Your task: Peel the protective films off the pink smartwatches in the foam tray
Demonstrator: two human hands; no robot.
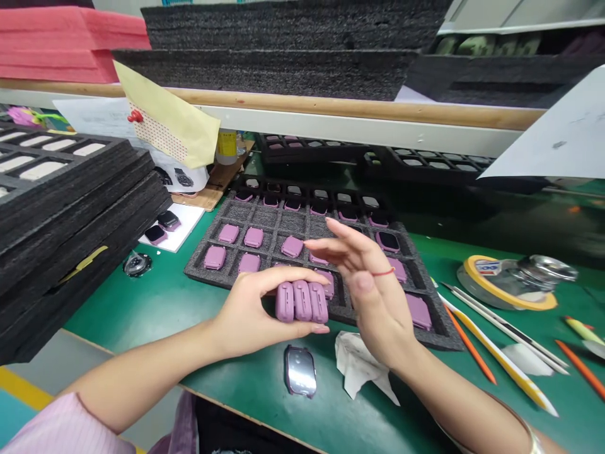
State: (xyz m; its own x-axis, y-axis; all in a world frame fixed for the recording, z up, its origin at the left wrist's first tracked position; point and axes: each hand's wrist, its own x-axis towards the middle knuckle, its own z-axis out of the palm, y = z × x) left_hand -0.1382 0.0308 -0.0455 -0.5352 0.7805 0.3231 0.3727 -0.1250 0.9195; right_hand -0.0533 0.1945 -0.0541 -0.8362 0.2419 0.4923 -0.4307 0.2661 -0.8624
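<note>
My left hand (246, 309) grips a row of three purple watch cases (301, 302) side by side between thumb and fingers, their side slots facing me. My right hand (375, 290) is raised above the tray with its fingers stretched out and nothing in them. Its fingertips appear close to a purple watch case (292, 246) in the tray; whether they touch it I cannot tell. The black foam tray (293, 222) holds several purple cases, some with dark screens up. On the bench in front of me lie a watch case with a shiny face (300, 372) and a crumpled white tissue (362, 362).
Stacked black foam trays (94, 214) stand at the left, near two watches on white paper (184, 221). At the right are a glass bottle with a metal cap (515, 280), tweezers (505, 328) and a yellow-white stick (501, 353). A shelf edge (331, 110) crosses above the tray.
</note>
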